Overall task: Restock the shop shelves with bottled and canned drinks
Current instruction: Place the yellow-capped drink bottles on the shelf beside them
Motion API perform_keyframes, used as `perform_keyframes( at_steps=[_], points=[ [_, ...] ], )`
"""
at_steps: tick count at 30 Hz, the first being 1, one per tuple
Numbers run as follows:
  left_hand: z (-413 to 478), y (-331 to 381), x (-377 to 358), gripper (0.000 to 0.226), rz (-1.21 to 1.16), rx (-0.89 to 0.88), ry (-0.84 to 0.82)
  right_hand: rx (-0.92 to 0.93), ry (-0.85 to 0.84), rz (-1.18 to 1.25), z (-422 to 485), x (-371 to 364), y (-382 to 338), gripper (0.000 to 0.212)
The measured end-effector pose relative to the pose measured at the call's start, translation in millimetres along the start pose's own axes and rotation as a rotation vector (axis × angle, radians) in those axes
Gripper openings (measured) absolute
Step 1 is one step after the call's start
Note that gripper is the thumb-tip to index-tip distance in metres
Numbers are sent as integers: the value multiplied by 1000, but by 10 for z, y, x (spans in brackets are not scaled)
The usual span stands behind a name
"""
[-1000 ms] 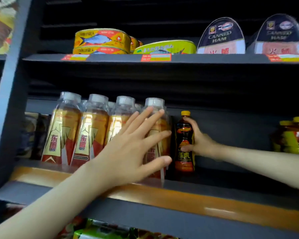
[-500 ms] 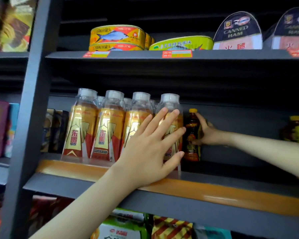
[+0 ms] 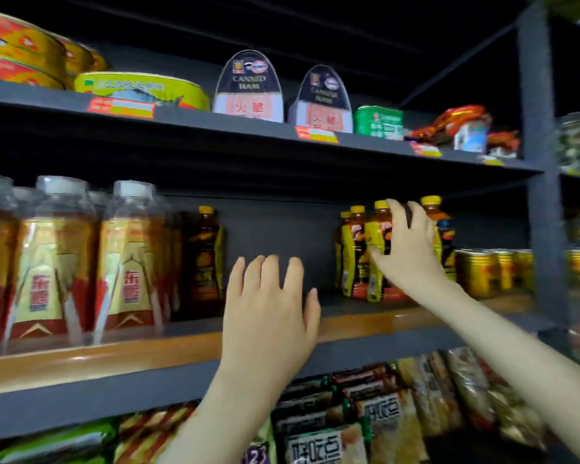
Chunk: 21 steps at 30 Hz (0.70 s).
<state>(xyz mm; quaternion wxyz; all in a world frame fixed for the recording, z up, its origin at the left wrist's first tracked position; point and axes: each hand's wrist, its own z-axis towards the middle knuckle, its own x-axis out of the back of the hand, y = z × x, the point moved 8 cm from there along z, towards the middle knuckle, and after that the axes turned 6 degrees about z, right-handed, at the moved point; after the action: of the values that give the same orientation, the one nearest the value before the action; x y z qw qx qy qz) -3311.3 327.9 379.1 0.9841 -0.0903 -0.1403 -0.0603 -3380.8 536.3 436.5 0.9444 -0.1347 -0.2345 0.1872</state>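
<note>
Yellow-capped dark drink bottles with yellow-and-black labels, clustered toward the right end of the grey, orange-edged middle shelf. The right hand curls round one of them. The left hand, fingers straight and released, hovers before the shelf's middle.

The left hand and right hand are bare; behind the fingers, both forearms are bare too.

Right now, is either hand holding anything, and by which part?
The right hand grips a bottle in the right-hand group round its upper part, near the neck. The left hand is open and holds nothing.
</note>
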Motion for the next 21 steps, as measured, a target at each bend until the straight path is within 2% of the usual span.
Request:
perform_keyframes(
  at_steps=[3,5,9,12,16,21],
  points=[
    [13,363,-144,47,-22,-48,17,-70,29,-165,16,145,474,90],
    [0,521,-192,43,-13,-59,51,-135,-6,-160,67,181,760,94],
    [-89,745,-216,34,36,-71,110,-249,-175,176,144,84,1209,104],
    [-127,797,-237,34,96,-45,125,-226,-188,300,189,49,1382,107],
    [-145,816,-242,34,154,-30,122,-73,-95,486,166,119,1460,102],
    [-222,871,-203,43,214,-7,34,346,207,671,-98,669,1291,86]
  ],
)
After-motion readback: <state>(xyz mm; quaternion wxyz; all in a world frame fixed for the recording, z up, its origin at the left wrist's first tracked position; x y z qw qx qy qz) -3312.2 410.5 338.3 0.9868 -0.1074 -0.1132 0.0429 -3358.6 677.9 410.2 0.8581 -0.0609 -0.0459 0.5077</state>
